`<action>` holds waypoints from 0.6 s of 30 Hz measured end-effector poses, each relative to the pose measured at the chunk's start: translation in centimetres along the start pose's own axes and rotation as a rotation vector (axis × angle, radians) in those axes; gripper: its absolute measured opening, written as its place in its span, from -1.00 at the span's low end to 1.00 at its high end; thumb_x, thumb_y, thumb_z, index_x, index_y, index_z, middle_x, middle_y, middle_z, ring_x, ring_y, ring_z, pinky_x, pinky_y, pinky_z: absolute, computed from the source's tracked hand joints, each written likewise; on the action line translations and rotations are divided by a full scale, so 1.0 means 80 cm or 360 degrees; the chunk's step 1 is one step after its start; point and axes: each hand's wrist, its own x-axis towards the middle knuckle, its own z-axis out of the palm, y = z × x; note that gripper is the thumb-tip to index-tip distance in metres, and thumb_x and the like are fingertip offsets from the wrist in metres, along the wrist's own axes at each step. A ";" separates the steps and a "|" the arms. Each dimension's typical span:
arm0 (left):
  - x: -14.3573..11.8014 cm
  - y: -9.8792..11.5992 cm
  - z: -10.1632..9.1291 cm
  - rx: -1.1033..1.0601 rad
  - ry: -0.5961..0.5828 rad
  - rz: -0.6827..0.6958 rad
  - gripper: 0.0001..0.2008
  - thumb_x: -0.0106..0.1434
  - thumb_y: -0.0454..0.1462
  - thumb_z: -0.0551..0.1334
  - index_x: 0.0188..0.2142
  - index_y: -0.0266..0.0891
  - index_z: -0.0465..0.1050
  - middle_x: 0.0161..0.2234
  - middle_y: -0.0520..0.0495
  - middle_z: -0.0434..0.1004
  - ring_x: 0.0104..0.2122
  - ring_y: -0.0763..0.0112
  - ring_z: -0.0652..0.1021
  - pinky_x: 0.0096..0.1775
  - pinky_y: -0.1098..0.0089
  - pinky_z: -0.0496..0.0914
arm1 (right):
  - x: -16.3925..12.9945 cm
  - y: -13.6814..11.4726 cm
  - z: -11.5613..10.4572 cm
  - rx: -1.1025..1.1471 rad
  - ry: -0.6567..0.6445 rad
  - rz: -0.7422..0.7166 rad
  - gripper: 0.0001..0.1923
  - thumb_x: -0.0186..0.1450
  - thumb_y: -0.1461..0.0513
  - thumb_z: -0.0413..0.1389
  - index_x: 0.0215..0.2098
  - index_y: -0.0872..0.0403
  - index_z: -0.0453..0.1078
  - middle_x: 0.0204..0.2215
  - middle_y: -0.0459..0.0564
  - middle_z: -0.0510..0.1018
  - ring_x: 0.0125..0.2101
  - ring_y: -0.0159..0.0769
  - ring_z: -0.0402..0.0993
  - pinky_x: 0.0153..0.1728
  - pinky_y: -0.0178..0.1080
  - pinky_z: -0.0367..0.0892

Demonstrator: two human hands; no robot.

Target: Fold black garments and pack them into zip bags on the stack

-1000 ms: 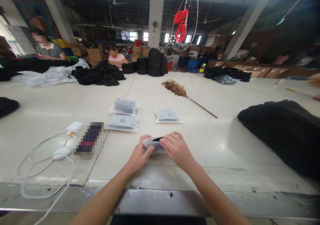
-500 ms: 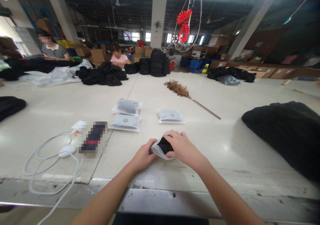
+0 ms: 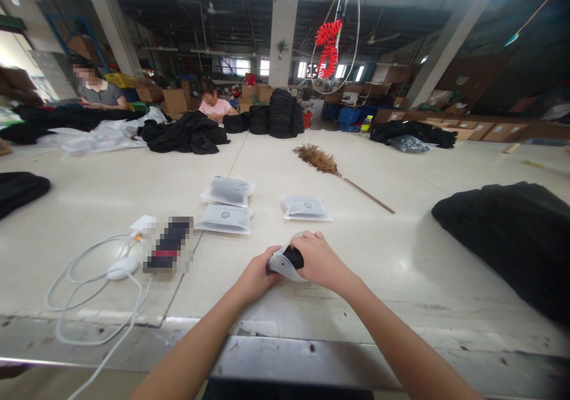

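Seen from the head camera, a worker's two bare hands meet over a small white pouch [image 3: 281, 263] at the near edge of a broad pale table [image 3: 401, 257]. The left hand [image 3: 256, 276] pinches the pouch's near end, fingers closed on it, while the right hand [image 3: 321, 260] wraps over the top, curled tight around a black fabric item [image 3: 294, 257] that shows at the pouch's open mouth. Just beyond the hands lie three filled white packets [image 3: 225, 218], flat and sealed, two stacked toward the left and one apart to the right. A white charging cable [image 3: 89, 281] loops at the left beside a blurred dark device [image 3: 168, 244]. A feather duster [image 3: 329, 167] lies farther up the table, and a heap of black cloth [image 3: 512, 234] fills the right side. At the far end, two seated people [image 3: 155, 94] work beside more dark garments [image 3: 184, 133].
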 end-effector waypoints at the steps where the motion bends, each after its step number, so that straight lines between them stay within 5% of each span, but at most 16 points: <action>1: 0.001 0.000 -0.001 0.0003 0.0014 0.0012 -0.57 0.12 -0.37 0.29 0.01 -0.17 0.46 -0.14 -0.07 0.62 -0.18 0.23 0.58 -0.09 0.26 0.42 | -0.002 0.002 -0.006 0.0096 0.0050 0.0037 -0.80 0.09 0.30 0.24 -0.31 0.02 0.38 -0.38 -0.04 0.55 -0.27 -0.18 0.41 -0.21 -0.15 0.22; 3: 0.002 -0.001 -0.004 0.0005 0.0030 0.0005 -0.85 0.19 -0.33 0.22 -0.25 -0.21 0.54 -0.31 -0.05 0.64 -0.29 0.26 0.59 -0.17 0.29 0.43 | -0.006 0.005 -0.015 0.0260 0.0198 0.0120 -0.82 0.11 0.26 0.23 -0.30 0.02 0.38 -0.36 -0.05 0.54 -0.28 -0.18 0.41 -0.20 -0.15 0.25; 6: 0.002 -0.002 -0.009 -0.0065 0.0018 -0.0178 -0.80 0.26 -0.22 0.18 -0.44 -0.24 0.49 -0.46 -0.05 0.60 -0.40 0.26 0.59 -0.26 0.29 0.46 | -0.008 0.014 -0.023 0.0552 0.0490 0.0299 -0.73 0.11 0.13 0.28 -0.27 0.02 0.37 -0.32 -0.03 0.54 -0.27 -0.16 0.45 -0.21 -0.14 0.33; 10: -0.005 0.005 -0.024 -0.0395 -0.0106 -0.0403 -0.74 0.20 -0.17 0.28 -0.17 -0.27 0.46 -0.30 -0.11 0.63 -0.41 0.29 0.61 -0.34 0.31 0.49 | -0.010 0.035 -0.024 0.0949 0.1143 0.0686 -0.58 0.16 0.00 0.26 -0.16 0.05 0.32 -0.29 -0.01 0.54 -0.29 -0.16 0.47 -0.25 -0.12 0.39; 13: -0.016 0.012 -0.049 -0.0584 -0.0226 -0.0515 -0.53 0.14 -0.17 0.34 0.03 -0.25 0.36 -0.26 -0.11 0.60 -0.48 0.37 0.59 -0.47 0.42 0.45 | -0.016 0.062 -0.018 0.0739 0.1688 0.0767 -0.53 0.16 0.02 0.27 -0.10 0.06 0.27 -0.20 0.05 0.47 -0.20 -0.13 0.44 -0.14 -0.05 0.37; 15: -0.028 0.013 -0.072 -0.0546 -0.0273 -0.0641 -0.48 0.17 -0.14 0.32 0.08 -0.25 0.31 -0.35 -0.08 0.58 -0.58 0.43 0.54 -0.60 0.52 0.30 | -0.025 0.082 -0.010 0.0415 0.1762 0.0685 -0.55 0.15 0.07 0.28 -0.10 0.06 0.26 -0.18 0.09 0.44 -0.13 -0.08 0.40 -0.07 0.00 0.32; 18: -0.053 0.015 -0.103 -0.0084 -0.0118 -0.0840 -0.37 0.21 -0.12 0.26 0.21 -0.28 0.18 -0.36 -0.10 0.56 -0.57 0.37 0.54 -0.61 0.49 0.27 | -0.043 0.109 0.013 0.0036 0.1481 0.0440 -0.66 0.21 0.18 0.23 -0.10 0.06 0.27 -0.18 0.13 0.46 -0.09 -0.02 0.38 -0.01 0.08 0.24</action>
